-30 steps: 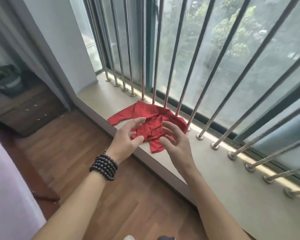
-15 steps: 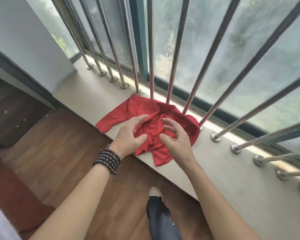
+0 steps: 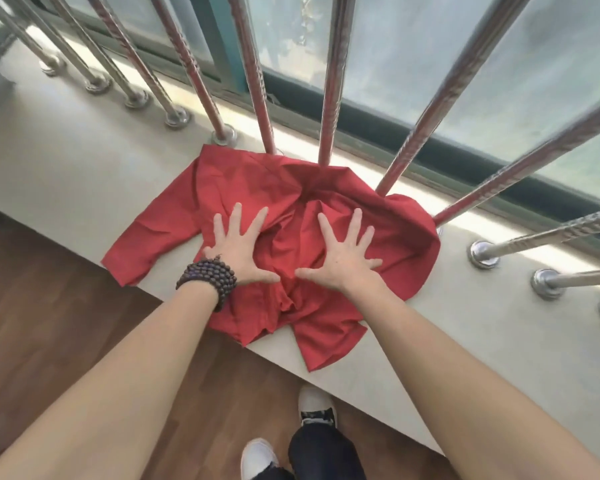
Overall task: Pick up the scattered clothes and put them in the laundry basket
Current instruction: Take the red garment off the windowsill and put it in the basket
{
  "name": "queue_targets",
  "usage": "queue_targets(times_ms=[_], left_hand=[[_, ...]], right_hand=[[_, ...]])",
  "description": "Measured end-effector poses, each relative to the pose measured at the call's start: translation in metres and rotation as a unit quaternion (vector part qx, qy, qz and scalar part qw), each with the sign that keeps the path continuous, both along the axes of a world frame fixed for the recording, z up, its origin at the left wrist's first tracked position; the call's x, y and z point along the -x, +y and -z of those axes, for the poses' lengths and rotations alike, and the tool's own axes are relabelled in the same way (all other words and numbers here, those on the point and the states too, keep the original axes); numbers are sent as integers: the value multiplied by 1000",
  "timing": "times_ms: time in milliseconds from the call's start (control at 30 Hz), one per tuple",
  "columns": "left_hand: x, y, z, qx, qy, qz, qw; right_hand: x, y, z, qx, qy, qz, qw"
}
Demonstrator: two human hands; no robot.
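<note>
A crumpled red shirt (image 3: pixel 243 178) lies on the pale window ledge (image 3: pixel 66 168), its hem hanging over the ledge's front edge. My left hand (image 3: pixel 238 251), with a dark bead bracelet on the wrist, rests flat on the shirt's left half with fingers spread. My right hand (image 3: pixel 343 252) lies flat on the right half, fingers spread too. Neither hand grips the cloth. No laundry basket is in view.
Slanted metal window bars (image 3: pixel 257 81) rise from the ledge just behind the shirt, with glass beyond them. Wooden floor (image 3: pixel 49 323) runs below the ledge. My white shoes (image 3: pixel 258 457) and dark trousers stand at the ledge's foot.
I have stepped closer to the ledge. Both hands went from hovering half-curled above the red shirt to lying flat on it with fingers spread.
</note>
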State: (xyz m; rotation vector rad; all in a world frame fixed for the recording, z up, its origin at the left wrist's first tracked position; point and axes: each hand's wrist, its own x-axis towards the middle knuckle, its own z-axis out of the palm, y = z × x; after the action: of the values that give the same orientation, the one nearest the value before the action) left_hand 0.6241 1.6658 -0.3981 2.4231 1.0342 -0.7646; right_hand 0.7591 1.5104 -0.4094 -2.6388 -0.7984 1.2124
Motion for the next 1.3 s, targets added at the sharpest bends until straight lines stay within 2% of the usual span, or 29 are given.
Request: queue_targets(times_ms=[133, 200, 267, 333, 400, 533, 667, 800, 933, 1000, 1067, 1133, 1300], left_hand=[[-16, 17, 42, 8, 18, 15, 1000], [-23, 12, 58, 11, 29, 47, 998], [-28, 2, 67, -14, 24, 70, 997], [-32, -3, 73, -33, -27, 85, 995], [-34, -3, 73, -8, -103, 81, 991], [-33, -4, 49, 54, -223, -51, 972], [-37, -16, -12, 121, -323, -117, 931], [-51, -36, -85, 200, -376, -123, 897], [-68, -69, -172, 377, -402, -149, 821], [-75, -90, -208, 423, -393, -167, 799], [-82, -115, -246, 410, -388, -165, 809], [-83, -146, -291, 359, -407, -101, 834], [-66, -215, -377, 385, -450, -3, 806]], right_hand=[[-6, 13, 42, 36, 35, -2, 999], [0, 17, 52, 52, -1, -17, 999], [8, 20, 61, -2, -60, -11, 998], [16, 22, 65, -111, -52, 6, 993], [19, 24, 65, -189, -18, 61, 980], [14, 22, 36, -226, -6, 135, 965], [3, 5, -18, -280, -20, 227, 933], [-3, -16, -97, -328, -17, 300, 896], [-6, -48, -186, -394, 10, 375, 839], [-3, -66, -219, -418, 7, 408, 812], [4, -89, -257, -443, -9, 433, 785], [15, -119, -299, -464, -43, 457, 758], [57, -201, -388, -516, -111, 486, 697]])
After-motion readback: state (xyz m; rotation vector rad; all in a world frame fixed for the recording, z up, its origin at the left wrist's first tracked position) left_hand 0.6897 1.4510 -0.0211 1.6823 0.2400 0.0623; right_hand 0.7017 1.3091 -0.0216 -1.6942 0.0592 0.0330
